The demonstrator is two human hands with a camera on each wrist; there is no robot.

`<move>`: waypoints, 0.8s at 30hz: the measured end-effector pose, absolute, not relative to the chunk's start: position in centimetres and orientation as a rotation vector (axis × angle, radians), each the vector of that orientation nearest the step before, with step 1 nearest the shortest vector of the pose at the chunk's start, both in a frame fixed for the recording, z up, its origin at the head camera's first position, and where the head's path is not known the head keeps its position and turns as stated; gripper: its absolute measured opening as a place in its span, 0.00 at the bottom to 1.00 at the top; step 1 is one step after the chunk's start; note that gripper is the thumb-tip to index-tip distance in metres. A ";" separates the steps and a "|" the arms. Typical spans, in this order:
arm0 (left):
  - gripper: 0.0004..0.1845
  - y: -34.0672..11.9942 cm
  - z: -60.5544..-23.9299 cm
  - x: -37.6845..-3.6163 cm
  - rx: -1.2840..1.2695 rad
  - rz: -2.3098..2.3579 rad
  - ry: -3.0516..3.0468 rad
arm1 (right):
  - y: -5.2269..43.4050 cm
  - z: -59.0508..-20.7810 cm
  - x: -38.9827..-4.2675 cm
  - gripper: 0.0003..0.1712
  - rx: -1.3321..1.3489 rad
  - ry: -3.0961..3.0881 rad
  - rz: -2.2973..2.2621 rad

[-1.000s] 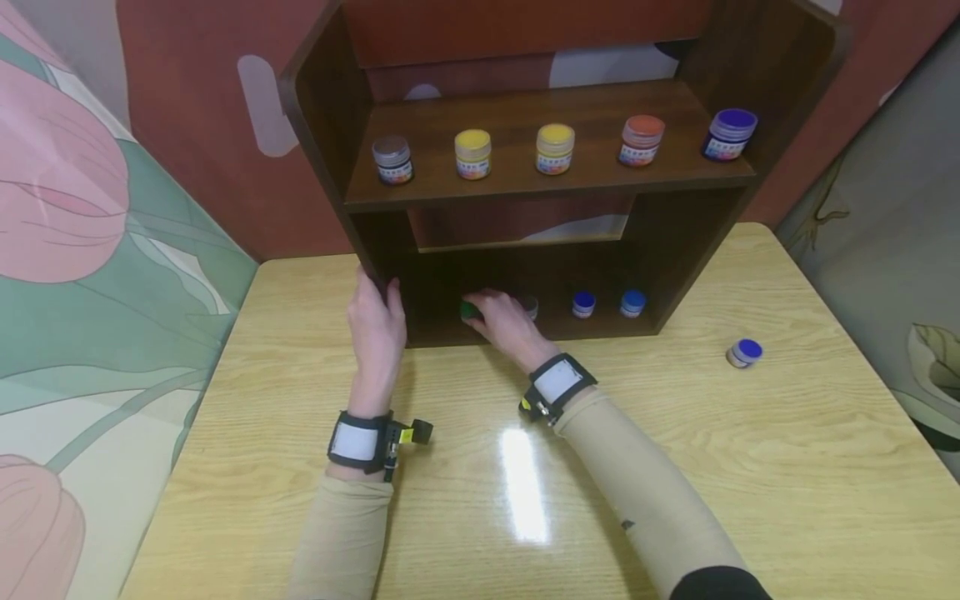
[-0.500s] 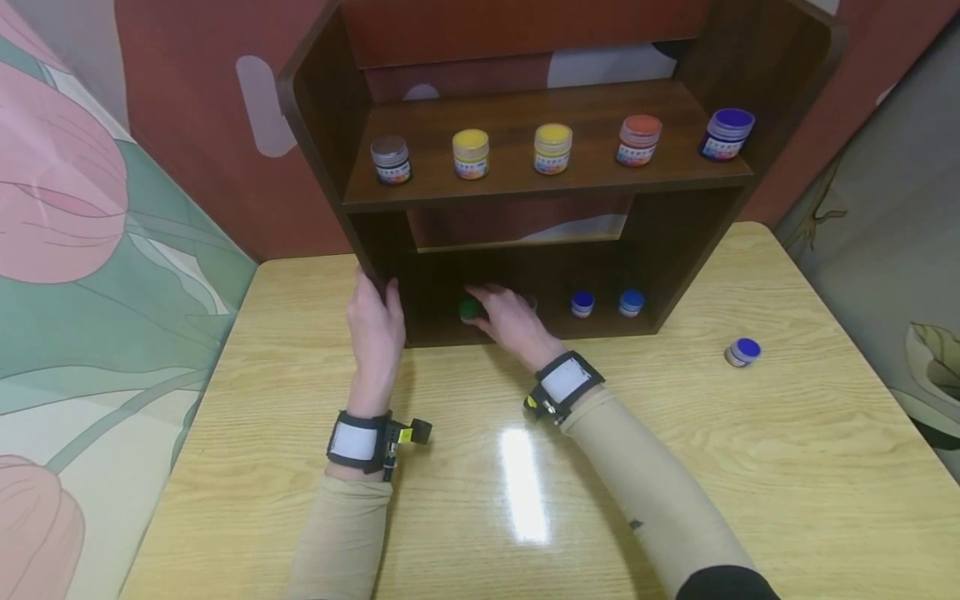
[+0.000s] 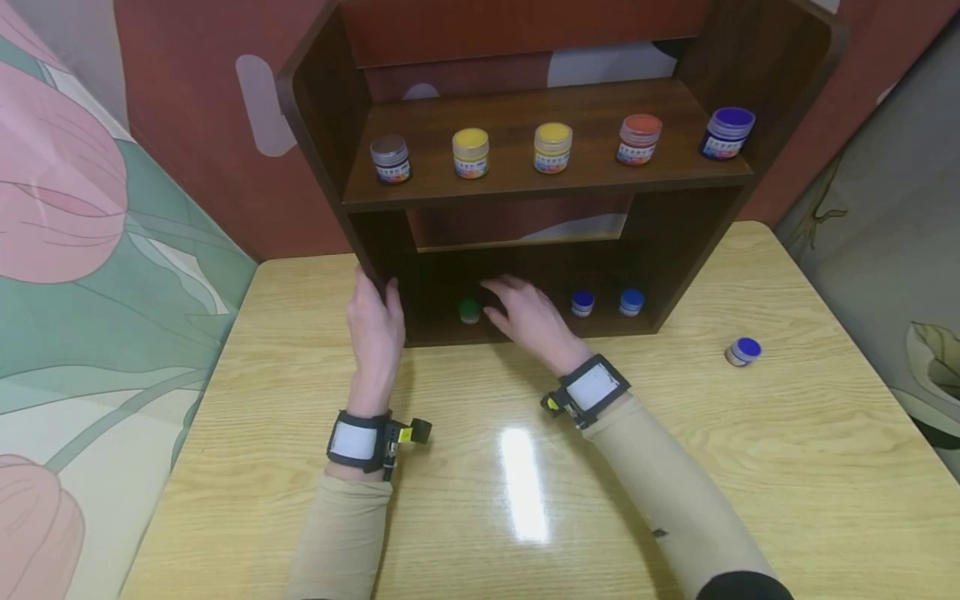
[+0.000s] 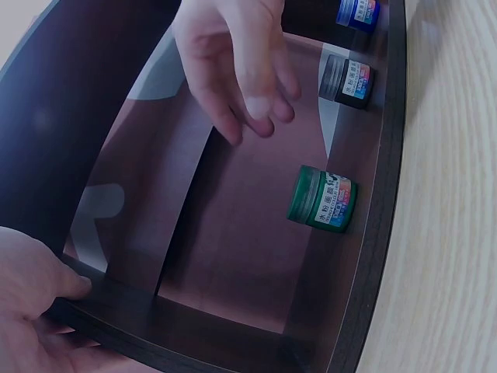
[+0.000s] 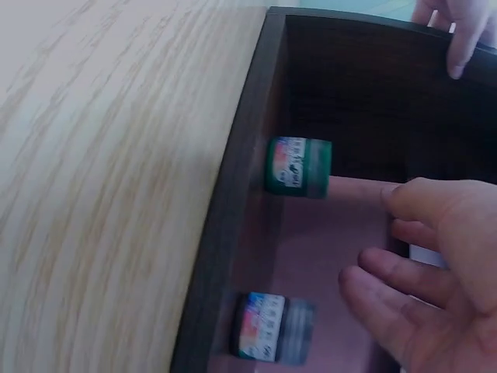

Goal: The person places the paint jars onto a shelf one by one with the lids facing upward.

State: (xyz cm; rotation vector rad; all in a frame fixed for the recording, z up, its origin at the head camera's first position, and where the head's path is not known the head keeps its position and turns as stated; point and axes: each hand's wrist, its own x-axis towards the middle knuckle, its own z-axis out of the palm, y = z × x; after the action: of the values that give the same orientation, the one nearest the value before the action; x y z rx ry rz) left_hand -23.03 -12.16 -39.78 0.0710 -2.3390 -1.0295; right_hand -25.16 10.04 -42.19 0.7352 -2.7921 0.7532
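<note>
My left hand [image 3: 377, 329] grips the left side panel of a dark brown wooden shelf [image 3: 547, 190], thumb inside, as the left wrist view [image 4: 35, 291] also has it. My right hand [image 3: 534, 321] hovers in the lower compartment with loosely spread fingers, holding nothing. Just left of it, apart from the fingers, a green-lidded paint jar [image 3: 469, 312] stands upright on the lower board. A dark paint jar [image 4: 353, 81] stands further along that board; the right hand hides it in the head view. Both jars show in the right wrist view, the green jar [image 5: 299, 167] nearer the left panel.
Two blue-lidded jars [image 3: 582, 303] stand at the right of the lower board. On the upper board stand a dark jar [image 3: 392, 159], two yellow jars [image 3: 471, 153], a red jar [image 3: 639, 140] and a dark blue jar [image 3: 727, 133]. Another blue-lidded jar [image 3: 743, 352] stands on the wooden table [image 3: 465, 517].
My right hand has let go of the green jar and moved right and away from it, fingers spreading. The jar stays on the lower board. My left hand has kept its place.
</note>
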 end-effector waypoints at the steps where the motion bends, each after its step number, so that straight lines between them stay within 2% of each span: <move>1: 0.21 -12.1 -39.8 -23.0 0.072 -1.030 -2.339 | 10.3 -42.1 -25.0 0.27 0.739 -2.795 0.754; 10: 0.21 -12.1 -39.8 -23.1 0.080 -1.037 -2.334 | 12.4 -41.3 -22.9 0.43 0.770 -2.806 0.580; 24: 0.20 -12.1 -39.9 -23.1 0.082 -1.028 -2.329 | 16.7 -41.1 -19.8 0.44 0.684 -2.856 0.495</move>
State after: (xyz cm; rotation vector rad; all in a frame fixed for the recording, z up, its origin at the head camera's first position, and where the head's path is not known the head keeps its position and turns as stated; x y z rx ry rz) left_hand -23.11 -12.15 -39.88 0.0824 -2.3290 -1.0280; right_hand -19.77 16.70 -41.13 0.6835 -2.8555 0.4952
